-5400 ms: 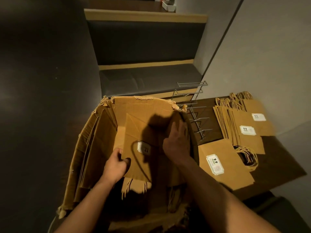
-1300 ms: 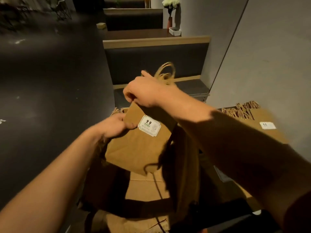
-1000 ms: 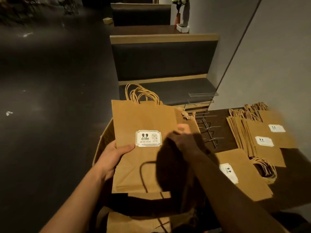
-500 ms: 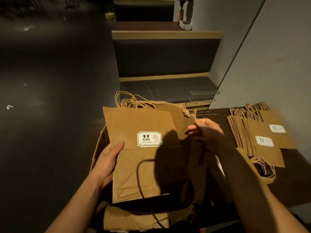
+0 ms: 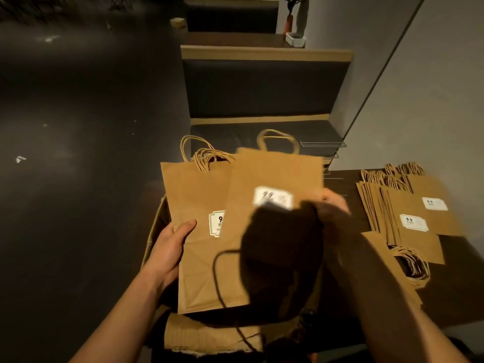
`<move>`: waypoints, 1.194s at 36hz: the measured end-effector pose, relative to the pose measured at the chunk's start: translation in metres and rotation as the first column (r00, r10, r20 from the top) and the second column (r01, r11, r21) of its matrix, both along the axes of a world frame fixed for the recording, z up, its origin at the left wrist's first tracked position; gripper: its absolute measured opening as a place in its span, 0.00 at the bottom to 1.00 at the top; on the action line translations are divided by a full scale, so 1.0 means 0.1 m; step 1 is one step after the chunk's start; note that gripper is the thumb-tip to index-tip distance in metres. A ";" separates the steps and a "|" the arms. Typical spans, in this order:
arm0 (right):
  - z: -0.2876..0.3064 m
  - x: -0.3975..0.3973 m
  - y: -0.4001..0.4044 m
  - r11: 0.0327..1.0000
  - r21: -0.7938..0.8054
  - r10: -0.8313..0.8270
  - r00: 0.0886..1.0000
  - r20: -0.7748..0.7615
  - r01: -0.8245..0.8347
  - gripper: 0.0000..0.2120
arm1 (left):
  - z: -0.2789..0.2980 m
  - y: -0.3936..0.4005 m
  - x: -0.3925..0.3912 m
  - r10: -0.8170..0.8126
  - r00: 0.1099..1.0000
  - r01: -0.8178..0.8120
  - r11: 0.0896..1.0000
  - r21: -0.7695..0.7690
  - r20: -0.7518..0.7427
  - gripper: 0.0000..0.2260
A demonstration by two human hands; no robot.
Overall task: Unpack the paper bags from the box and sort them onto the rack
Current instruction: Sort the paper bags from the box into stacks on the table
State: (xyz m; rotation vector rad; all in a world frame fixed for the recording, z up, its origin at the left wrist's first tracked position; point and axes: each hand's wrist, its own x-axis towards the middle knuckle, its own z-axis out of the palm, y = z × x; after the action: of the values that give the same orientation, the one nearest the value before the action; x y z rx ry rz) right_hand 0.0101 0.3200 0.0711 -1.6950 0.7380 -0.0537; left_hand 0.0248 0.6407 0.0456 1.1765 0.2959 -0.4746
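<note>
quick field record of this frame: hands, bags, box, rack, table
left hand: holds the left edge of a bundle of paper bags, thumb on the front
right hand: pulls a single bag off the front of the bundle; blurred
box: below the held bags, mostly hidden by them
rack: wire, at the table's far edge, no bags on it
table: several stacks of bags lying flat on it
</note>
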 end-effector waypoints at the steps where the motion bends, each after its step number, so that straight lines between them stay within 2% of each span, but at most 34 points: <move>1: 0.06 -0.04 -0.12 1.000 -0.012 -0.025 0.999 0.043 0.026 0.02 | -0.01 0.01 0.01 0.019 1.000 -0.019 1.000 0.003 0.003 0.11; 3: 0.20 -0.14 -0.31 0.997 -0.036 -0.071 0.994 0.082 0.074 0.08 | -0.01 0.05 0.01 0.046 0.999 -0.046 0.999 0.011 0.006 0.12; 6: 0.27 -0.27 -0.50 0.976 0.199 -0.120 0.984 0.134 0.092 0.11 | -0.02 0.08 0.02 0.062 0.998 -0.062 0.998 0.001 0.004 0.11; 7: 0.26 -0.29 -0.52 0.978 0.201 -0.083 0.987 0.135 0.055 0.12 | -0.02 0.07 0.02 0.065 0.998 -0.065 0.998 -0.010 -0.001 0.11; 10: 0.26 -0.29 -0.31 0.992 0.005 0.126 0.991 0.036 -0.127 0.12 | 0.00 0.02 0.01 0.048 0.999 -0.048 0.998 -0.051 0.001 0.12; 12: 0.21 -0.26 -0.06 0.983 0.046 0.178 0.984 -0.009 -0.177 0.08 | 0.00 -0.04 0.00 0.020 1.000 -0.019 0.998 -0.054 0.016 0.13; 15: 0.07 -0.16 0.21 0.975 -0.019 0.218 0.971 -0.100 -0.220 0.03 | 0.01 -0.14 -0.01 0.006 0.999 -0.004 0.998 -0.066 0.039 0.15; 19: 0.01 -0.07 0.31 0.979 0.116 0.187 0.969 -0.162 -0.169 0.11 | 0.02 -0.18 -0.01 0.003 1.000 0.000 0.994 -0.110 0.031 0.11; 22: -0.01 -0.06 0.33 0.952 0.268 0.188 0.974 -0.127 -0.148 0.09 | 0.03 -0.14 0.01 -0.002 1.000 0.005 0.991 -0.135 0.025 0.14; 24: -0.06 -0.05 0.36 0.972 0.183 0.165 0.982 -0.086 -0.148 0.06 | 0.03 -0.12 0.02 -0.009 1.000 0.011 0.990 -0.138 0.017 0.15; 27: -0.14 0.01 0.41 0.977 -0.137 0.162 0.987 -0.009 -0.162 0.11 | 0.02 -0.11 0.05 0.005 1.000 -0.004 0.995 -0.103 0.004 0.14; 29: -0.15 0.03 0.40 0.971 -0.188 0.157 0.987 0.032 -0.148 0.13 | 0.01 -0.09 0.06 0.020 1.000 -0.020 0.996 -0.081 -0.004 0.13; 31: -0.11 0.02 0.32 0.987 -0.134 0.097 0.994 0.050 -0.089 0.16 | 0.01 -0.06 0.08 0.030 0.999 -0.032 0.996 -0.082 -0.021 0.13; 33: -0.08 0.01 0.17 1.000 -0.004 0.016 0.998 0.066 -0.016 0.19 | 0.02 -0.03 0.10 0.052 0.998 -0.056 0.994 -0.097 -0.042 0.12; 36: 0.01 -0.06 -0.08 0.958 0.288 -0.035 0.994 0.106 0.003 0.04 | 0.03 0.04 0.15 0.099 0.992 -0.109 0.986 -0.125 -0.079 0.11; 39: 0.09 -0.07 -0.30 0.922 0.383 -0.100 0.991 0.087 0.059 0.06 | 0.04 0.07 0.19 0.133 0.985 -0.146 0.981 -0.126 -0.106 0.09; 40: 0.12 -0.08 -0.33 0.919 0.386 -0.116 0.991 0.069 0.081 0.03 | 0.05 0.07 0.20 0.143 0.984 -0.156 0.980 -0.124 -0.105 0.09; 43: 0.14 -0.08 -0.33 0.920 0.385 -0.088 0.996 0.030 0.070 0.20 | 0.05 0.06 0.21 0.130 0.987 -0.141 0.981 -0.130 -0.092 0.09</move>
State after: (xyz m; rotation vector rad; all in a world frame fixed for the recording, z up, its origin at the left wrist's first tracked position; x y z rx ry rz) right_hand 0.0017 0.2870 0.0847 -1.2850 0.7284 -0.0034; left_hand 0.0459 0.6465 0.0502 0.9981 0.4070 -0.4183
